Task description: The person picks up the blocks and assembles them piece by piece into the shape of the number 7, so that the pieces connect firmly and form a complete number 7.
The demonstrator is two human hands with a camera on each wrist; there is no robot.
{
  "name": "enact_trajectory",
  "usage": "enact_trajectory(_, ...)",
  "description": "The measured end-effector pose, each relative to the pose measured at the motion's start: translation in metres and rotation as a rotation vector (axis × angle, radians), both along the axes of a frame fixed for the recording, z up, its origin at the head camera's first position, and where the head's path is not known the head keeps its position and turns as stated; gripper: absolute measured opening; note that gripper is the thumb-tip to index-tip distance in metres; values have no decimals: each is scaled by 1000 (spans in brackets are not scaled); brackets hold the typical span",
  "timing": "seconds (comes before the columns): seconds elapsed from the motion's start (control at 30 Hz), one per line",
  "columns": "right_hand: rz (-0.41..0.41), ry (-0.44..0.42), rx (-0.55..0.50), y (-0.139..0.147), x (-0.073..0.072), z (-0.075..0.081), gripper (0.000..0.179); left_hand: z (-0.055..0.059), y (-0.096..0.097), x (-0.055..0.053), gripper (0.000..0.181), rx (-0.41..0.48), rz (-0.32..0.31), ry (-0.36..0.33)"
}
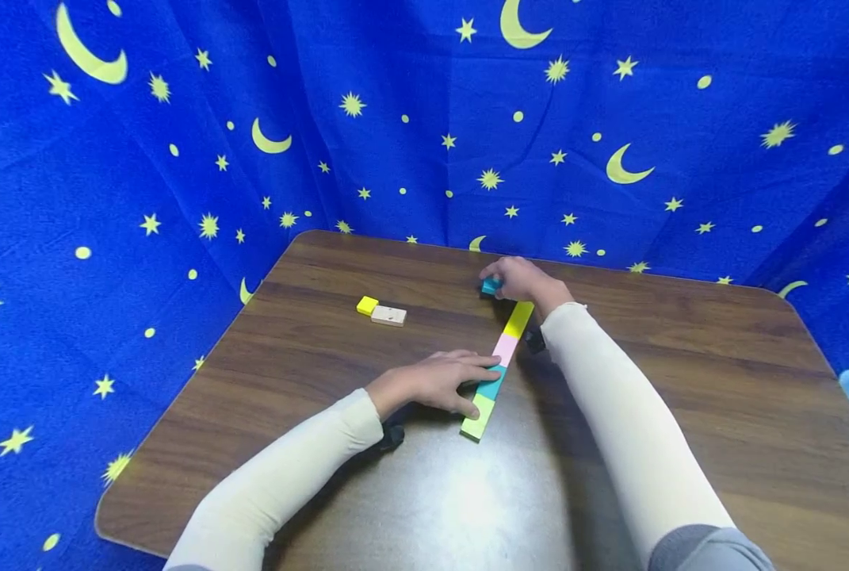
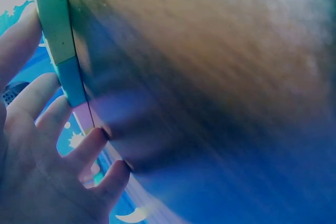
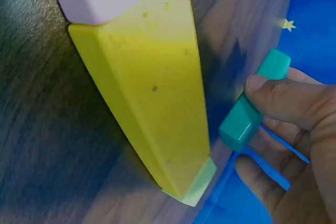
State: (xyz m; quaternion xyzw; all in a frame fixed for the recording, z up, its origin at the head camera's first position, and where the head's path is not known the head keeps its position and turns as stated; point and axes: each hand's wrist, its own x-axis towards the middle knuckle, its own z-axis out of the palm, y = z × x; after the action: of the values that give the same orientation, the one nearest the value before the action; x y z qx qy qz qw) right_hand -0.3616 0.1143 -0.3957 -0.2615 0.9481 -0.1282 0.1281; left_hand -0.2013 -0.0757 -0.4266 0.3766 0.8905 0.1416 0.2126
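Note:
A straight row of flat blocks lies on the table: a light green block (image 1: 475,424), a teal one (image 1: 491,385), a pink one (image 1: 505,349) and a yellow one (image 1: 518,320). Past the yellow block, the right wrist view shows the end of another pale green block (image 3: 198,184). My left hand (image 1: 441,381) lies along the row's left side, fingers spread, thumb at the light green block and fingertips at the teal and pink ones. Beyond the row's far end, my right hand (image 1: 520,281) pinches a loose teal block (image 3: 254,100) between thumb and fingers.
Left of the row, a small yellow block (image 1: 367,304) touches a whitish block (image 1: 389,316) on the wooden table (image 1: 288,349). A blue curtain (image 1: 410,151) with moons and stars hangs right behind the table's far edge and along its left side.

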Motion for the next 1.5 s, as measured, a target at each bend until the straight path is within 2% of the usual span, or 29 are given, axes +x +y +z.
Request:
enact_trajectory(0.13, -11, -20, 17, -1, -2, -4, 46, 0, 0, 1, 72, 0, 6, -8)
enact_trajectory(0.37, -7, -48, -31, 1, -10, -12, 45, -1, 1, 0, 72, -2, -2, -11)
enact_trajectory(0.6, -91, -139, -115, 7, -22, -17, 39, 0, 1, -2, 72, -10, 4, -23)
enact_trajectory(0.77, -114, -179, -157, 11, -26, -21, 38, 0, 0, -2, 71, -9, 6, -33)
enact_trajectory(1.07, -151, -254, -218, 23, -26, -22, 39, 0, 0, -2, 72, -17, 13, -50)
enact_trajectory(1.3, -217, -274, -277, 28, -24, -24, 39, 1, 0, -2, 72, -13, 18, -55)
enact_trajectory(1.5, -237, -286, -307, 32, -23, -28, 38, 2, 0, -1, 72, -12, 17, -58)
